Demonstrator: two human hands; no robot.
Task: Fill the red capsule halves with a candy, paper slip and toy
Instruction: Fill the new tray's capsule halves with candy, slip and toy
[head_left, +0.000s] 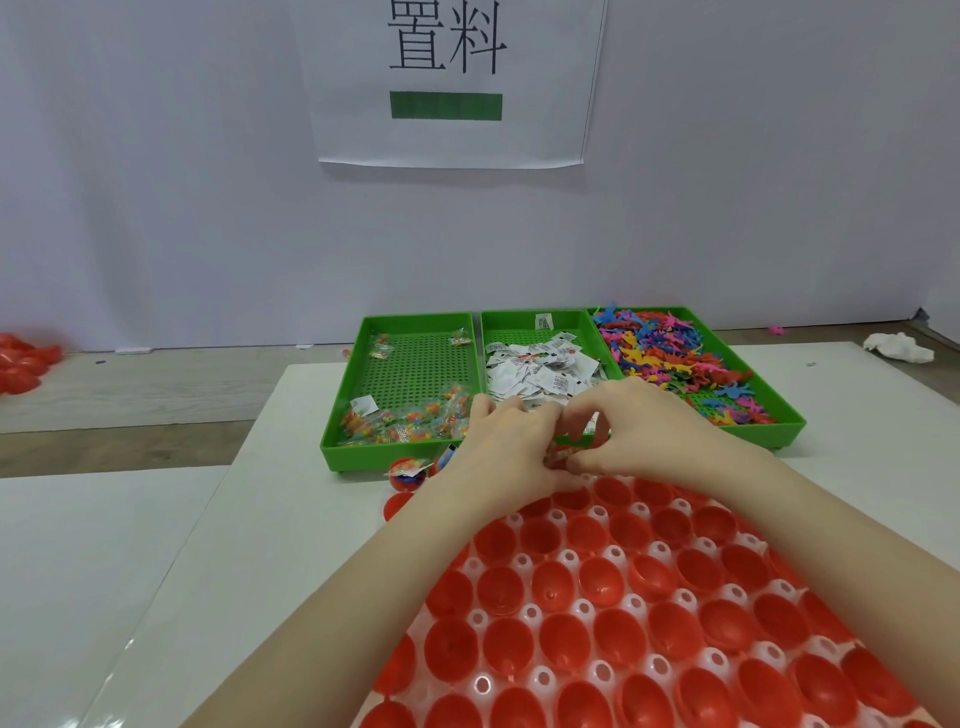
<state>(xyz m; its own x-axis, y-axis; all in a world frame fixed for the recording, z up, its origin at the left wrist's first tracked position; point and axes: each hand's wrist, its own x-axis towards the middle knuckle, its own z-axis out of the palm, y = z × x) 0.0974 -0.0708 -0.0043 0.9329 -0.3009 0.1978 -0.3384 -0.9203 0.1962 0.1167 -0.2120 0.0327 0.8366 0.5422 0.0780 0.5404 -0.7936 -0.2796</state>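
While glossy red capsule halves (602, 587) wait, both hands pinch sth. small.

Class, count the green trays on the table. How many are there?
3, side by side: candy tray left, paper slip tray middle, toy tray right.

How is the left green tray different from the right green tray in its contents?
The left tray holds clear candy packets, mostly piled at its near end, with much bare perforated floor showing. The right tray holds small toy figures in many colours that cover most of its floor. Both are green, rectangular and perforated.
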